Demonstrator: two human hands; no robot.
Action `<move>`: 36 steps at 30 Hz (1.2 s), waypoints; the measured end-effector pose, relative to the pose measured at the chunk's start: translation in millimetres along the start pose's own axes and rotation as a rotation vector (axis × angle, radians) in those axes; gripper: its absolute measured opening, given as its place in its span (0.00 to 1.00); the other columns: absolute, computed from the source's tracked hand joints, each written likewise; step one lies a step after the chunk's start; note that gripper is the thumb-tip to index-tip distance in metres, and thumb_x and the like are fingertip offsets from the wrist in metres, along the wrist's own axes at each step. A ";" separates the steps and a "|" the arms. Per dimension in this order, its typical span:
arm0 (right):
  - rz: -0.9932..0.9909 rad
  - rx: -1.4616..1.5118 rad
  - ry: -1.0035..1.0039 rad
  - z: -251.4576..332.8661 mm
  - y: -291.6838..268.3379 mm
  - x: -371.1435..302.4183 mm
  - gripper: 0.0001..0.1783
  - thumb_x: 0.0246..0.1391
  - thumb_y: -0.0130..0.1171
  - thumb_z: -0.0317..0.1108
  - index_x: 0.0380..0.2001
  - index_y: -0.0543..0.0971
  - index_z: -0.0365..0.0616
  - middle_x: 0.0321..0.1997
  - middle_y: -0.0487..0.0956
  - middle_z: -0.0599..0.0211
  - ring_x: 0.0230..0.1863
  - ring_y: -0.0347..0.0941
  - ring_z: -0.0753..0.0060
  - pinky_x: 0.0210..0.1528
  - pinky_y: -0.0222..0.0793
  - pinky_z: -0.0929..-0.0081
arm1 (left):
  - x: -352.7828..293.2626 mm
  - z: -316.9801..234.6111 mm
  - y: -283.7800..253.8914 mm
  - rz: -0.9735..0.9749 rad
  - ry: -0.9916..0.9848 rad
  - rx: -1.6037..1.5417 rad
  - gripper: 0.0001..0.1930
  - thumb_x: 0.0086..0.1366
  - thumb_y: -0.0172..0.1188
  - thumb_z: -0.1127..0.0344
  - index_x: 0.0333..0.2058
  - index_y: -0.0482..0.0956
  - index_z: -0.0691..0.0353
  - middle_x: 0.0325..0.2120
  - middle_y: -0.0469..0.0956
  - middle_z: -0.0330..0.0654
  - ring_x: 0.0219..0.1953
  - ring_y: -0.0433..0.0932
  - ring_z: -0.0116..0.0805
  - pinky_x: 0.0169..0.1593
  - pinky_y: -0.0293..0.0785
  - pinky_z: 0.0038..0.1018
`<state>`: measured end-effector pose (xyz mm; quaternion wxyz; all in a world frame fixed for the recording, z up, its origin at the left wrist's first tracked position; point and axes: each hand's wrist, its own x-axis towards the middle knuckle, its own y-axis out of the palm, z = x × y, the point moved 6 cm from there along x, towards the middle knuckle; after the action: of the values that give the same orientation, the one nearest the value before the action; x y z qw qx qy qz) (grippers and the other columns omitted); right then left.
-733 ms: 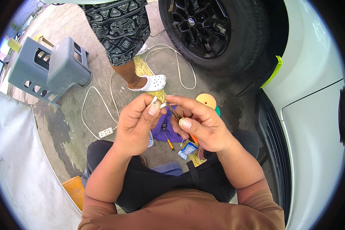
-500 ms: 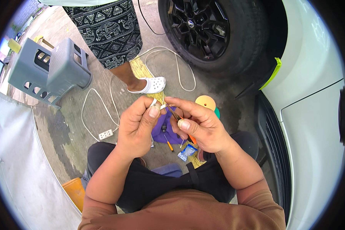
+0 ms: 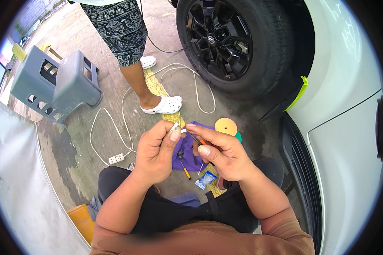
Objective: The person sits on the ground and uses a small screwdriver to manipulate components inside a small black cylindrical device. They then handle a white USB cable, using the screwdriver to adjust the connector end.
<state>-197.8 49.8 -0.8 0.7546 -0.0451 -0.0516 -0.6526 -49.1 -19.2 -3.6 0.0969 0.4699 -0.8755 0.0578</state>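
Observation:
Both my hands are close together at the centre, above a purple cloth [image 3: 187, 154]. My left hand [image 3: 156, 155] is closed, thumb and forefinger pinching the end of a white cable [image 3: 184, 131]. In my right hand [image 3: 227, 155] is a pair of pliers [image 3: 201, 141] with orange and dark handles. The dark jaws reach toward the white end, and my right forefinger lies along it. My fingers partly hide the jaws, so I cannot tell whether they grip the cable. On the cloth's near edge lies a screwdriver [image 3: 186, 172] with an orange handle.
A blue-and-white packet [image 3: 206, 179] lies between my feet. An orange disc pad [image 3: 226, 127] sits beyond the cloth. White extension cord and socket block [image 3: 116, 159] lie left. A person in white clogs [image 3: 164, 105] stands ahead, grey step stools [image 3: 76, 78] behind left, a car wheel [image 3: 225, 40] ahead right.
The view has tilted slightly, so the scene sits lower. The other person's second white clog now shows. My hands stay together, with the pliers still at the cable end.

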 end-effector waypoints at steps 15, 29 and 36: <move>-0.082 -0.194 -0.098 10.2 -5.0 1.7 0.21 0.66 0.57 0.31 0.61 0.76 0.42 0.58 0.80 0.61 0.52 0.77 0.70 0.55 0.71 0.75 | 4.6 -9.8 3.4 0.060 0.128 0.099 0.06 0.72 0.57 0.70 0.37 0.79 0.67 0.25 0.77 0.36 0.27 0.73 0.22 0.32 0.71 0.25; -0.001 -0.156 -0.035 17.5 -8.1 2.5 0.21 0.67 0.54 0.28 0.62 0.75 0.44 0.47 0.82 0.64 0.40 0.77 0.75 0.45 0.74 0.77 | -0.1 9.2 8.7 0.117 -0.196 -0.585 0.14 0.77 0.50 0.61 0.34 0.73 0.64 0.18 0.60 0.27 0.19 0.51 0.17 0.24 0.48 0.20; -0.097 -0.156 -0.072 18.2 -5.2 2.5 0.21 0.68 0.53 0.30 0.62 0.75 0.47 0.30 0.76 0.72 0.30 0.70 0.78 0.36 0.71 0.77 | 4.5 -7.5 8.3 0.008 0.076 0.012 0.10 0.73 0.55 0.66 0.33 0.75 0.65 0.18 0.69 0.34 0.18 0.64 0.21 0.23 0.61 0.23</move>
<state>-203.0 49.1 17.6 0.7139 -0.1249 -0.0298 -0.6884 -57.6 -16.8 4.6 0.1271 0.4646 -0.8726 0.0811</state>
